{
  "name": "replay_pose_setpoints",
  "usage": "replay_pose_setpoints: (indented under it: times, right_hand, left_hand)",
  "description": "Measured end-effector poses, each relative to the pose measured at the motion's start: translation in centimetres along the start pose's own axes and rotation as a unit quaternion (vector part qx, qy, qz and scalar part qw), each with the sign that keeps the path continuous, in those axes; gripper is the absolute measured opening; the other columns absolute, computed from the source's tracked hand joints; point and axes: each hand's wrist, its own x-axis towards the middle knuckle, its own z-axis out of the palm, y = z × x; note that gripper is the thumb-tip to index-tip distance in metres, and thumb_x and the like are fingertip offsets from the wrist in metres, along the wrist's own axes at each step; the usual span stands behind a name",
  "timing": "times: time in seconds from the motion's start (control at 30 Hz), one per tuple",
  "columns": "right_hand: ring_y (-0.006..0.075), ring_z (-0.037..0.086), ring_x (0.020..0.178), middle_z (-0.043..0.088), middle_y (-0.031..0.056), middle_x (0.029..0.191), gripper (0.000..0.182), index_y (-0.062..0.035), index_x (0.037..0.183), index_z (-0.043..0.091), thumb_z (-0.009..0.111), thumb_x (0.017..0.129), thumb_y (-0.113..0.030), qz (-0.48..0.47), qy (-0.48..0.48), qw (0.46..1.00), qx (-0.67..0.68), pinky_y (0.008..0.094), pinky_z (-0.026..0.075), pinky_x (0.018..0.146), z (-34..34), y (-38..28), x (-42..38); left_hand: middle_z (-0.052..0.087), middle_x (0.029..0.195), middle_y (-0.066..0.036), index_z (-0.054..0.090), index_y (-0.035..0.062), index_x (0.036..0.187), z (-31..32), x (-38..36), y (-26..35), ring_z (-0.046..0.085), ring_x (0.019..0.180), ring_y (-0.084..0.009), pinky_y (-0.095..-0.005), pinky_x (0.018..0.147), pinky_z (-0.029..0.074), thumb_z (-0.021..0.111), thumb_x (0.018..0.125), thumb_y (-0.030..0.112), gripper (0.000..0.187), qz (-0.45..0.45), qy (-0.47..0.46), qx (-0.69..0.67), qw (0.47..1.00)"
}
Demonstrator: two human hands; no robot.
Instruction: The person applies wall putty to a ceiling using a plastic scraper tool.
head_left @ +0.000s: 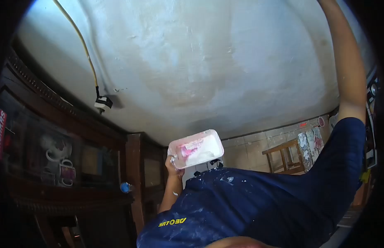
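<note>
My left hand (171,166) is closed on the left end of a white plastic tub (188,139), held tilted in front of my chest. Inside the tub lies white paste (202,152) with pink streaks, spread over the bottom. My right arm (350,70) reaches up along the right side, and its hand is beyond the top edge of the view. Across the upper part stands a wall (192,74) with uneven pale and greyish patches. White spots dot my dark blue shirt (241,198).
A yellow cable (78,33) hangs down the wall to a socket (103,102). Dark wooden cabinets (76,120) with glass panes fill the left, and a blue cap-like object (125,187) is beside them. On the tiled floor (245,151) stands a wooden stool (286,158) beside a white-smeared surface (311,146).
</note>
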Motion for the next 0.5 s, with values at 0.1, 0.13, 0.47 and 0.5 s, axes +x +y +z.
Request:
replay_pose_setpoints:
  times: [0.1,0.13,0.47,0.5]
  right_hand:
    - [0.0309,0.063,0.072,0.065,0.0187,0.089,0.03,-0.0012,0.098,0.065,0.067,0.077,-0.021,0.118,-0.102,0.979,0.13,0.0375,0.049,0.066,3.1,0.2,-9.2]
    - [0.0306,0.065,0.082,0.066,0.0179,0.1,0.037,0.001,0.108,0.061,0.067,0.077,-0.018,0.216,-0.225,0.933,0.18,0.0379,0.05,0.072,5.5,1.4,-13.8]
    - [0.0355,0.06,0.09,0.062,0.0171,0.096,0.029,-0.0093,0.1,0.062,0.062,0.08,-0.03,0.051,-0.302,0.951,0.03,0.0464,0.047,0.079,16.2,-10.7,-26.0]
    - [0.0354,0.06,0.088,0.063,0.0169,0.094,0.028,-0.0091,0.099,0.062,0.062,0.079,-0.029,0.012,-0.263,0.965,-0.003,0.047,0.048,0.076,14.7,-8.9,-22.1]
  left_hand:
    - [0.055,0.119,-0.013,0.05,0.0013,0.125,-0.2,0.4,0.2,0.054,0.111,-0.0271,-0.0392,0.094,0.046,0.042,0.086,0.03,0.048,0.002,-0.026,0.013,1.0]
    - [0.055,0.119,-0.013,0.05,0.0013,0.125,0.0,0.3,0.3,0.054,0.111,-0.0271,-0.0392,0.094,0.046,0.042,0.086,0.03,0.048,-0.003,-0.027,0.01,1.0]
    - [0.055,0.119,-0.015,0.048,-0.0004,0.124,-3.4,2.8,-0.8,0.054,0.11,-0.0294,-0.0415,0.094,0.045,0.042,0.085,0.035,0.053,-0.05,-0.108,0.065,0.991]
    - [0.056,0.118,-0.014,0.049,0.001,0.124,-2.9,2.5,-0.7,0.055,0.108,-0.0288,-0.0415,0.093,0.046,0.042,0.085,0.036,0.053,-0.046,-0.106,0.061,0.991]
